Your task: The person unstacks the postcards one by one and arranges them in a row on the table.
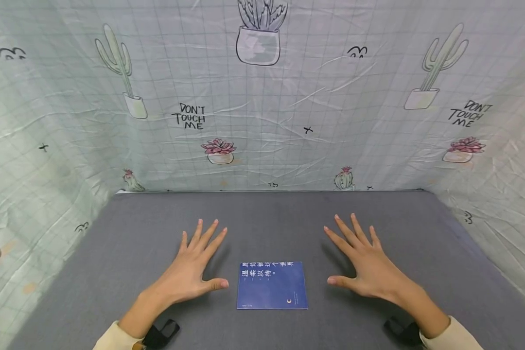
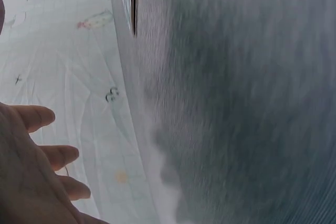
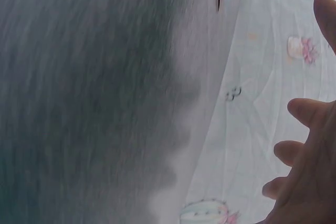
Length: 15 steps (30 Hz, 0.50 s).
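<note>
The blue booklet lies flat on the near part of the grey desk! Left hand hovers to its left, released, fingers spread; right hand, equally released, fans out on the right!

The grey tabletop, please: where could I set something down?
The tabletop is bare from the blue booklet back to the printed cloth, and from the left hand and right hand outward to that cloth. Between the hands, the booklet crowds it.
</note>
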Each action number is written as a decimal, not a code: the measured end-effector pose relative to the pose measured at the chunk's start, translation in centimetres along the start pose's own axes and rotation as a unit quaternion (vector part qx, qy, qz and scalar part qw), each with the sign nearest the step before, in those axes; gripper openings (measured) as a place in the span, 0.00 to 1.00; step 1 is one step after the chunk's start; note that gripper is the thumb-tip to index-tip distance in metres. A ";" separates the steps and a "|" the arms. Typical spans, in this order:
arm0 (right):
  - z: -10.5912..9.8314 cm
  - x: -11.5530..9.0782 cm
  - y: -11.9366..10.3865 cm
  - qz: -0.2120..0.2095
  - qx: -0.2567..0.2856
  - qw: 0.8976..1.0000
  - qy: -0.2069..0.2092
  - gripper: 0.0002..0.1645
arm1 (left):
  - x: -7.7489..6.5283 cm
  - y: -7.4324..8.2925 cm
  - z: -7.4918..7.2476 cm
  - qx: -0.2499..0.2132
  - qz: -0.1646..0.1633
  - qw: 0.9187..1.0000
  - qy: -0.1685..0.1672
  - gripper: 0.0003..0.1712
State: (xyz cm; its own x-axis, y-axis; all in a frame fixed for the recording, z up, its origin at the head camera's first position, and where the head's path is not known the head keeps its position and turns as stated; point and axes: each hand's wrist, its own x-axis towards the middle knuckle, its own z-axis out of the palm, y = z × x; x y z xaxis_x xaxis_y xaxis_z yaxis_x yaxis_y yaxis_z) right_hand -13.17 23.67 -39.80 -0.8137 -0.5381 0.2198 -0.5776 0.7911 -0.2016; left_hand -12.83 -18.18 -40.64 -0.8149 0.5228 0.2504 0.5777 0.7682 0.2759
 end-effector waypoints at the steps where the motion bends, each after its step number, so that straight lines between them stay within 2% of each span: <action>1: 0.1 0.0 -0.3 -0.002 0.002 1.000 -0.001 0.60 | 0.0 0.2 0.2 0.000 0.004 1.000 0.001 0.61; 15: 2.2 0.6 -3.0 -0.044 0.068 0.997 0.003 0.60 | 0.0 2.4 1.0 -0.053 0.034 0.997 0.037 0.61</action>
State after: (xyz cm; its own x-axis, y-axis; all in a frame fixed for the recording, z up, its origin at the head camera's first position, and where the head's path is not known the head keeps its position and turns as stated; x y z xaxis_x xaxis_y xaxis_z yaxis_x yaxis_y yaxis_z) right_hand -12.07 20.39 -41.18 -0.7589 -0.6021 0.2483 -0.6511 0.6938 -0.3076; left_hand -11.46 -15.98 -40.96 -0.7699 0.5411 0.3383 0.6368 0.6860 0.3519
